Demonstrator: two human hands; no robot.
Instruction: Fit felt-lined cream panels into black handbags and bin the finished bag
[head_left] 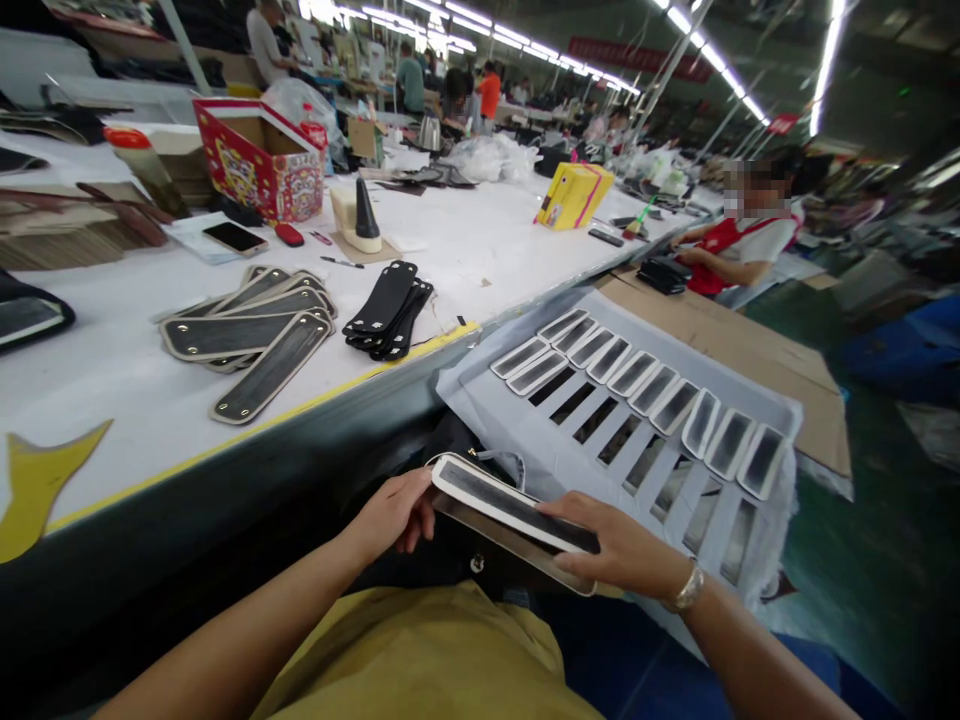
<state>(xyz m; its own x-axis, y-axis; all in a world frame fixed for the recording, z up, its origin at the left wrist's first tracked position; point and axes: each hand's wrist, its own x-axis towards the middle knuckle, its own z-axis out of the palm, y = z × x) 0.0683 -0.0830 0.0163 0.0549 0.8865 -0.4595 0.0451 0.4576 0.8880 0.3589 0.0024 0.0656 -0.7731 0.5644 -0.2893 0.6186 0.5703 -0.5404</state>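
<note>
Both my hands hold a long flat strap piece, dark in the middle with a pale rim, over my lap. My left hand grips its near end with fingers curled round it. My right hand, with a bracelet at the wrist, clasps the far end from the side. A second dark piece seems to lie under the first. Just beyond, a grey sheet carries two rows of similar pieces laid side by side.
A long white table on my left holds a fan of rimmed straps, a stack of black straps, a phone and a red box. A seated person works at the far right. Cardboard lies past the sheet.
</note>
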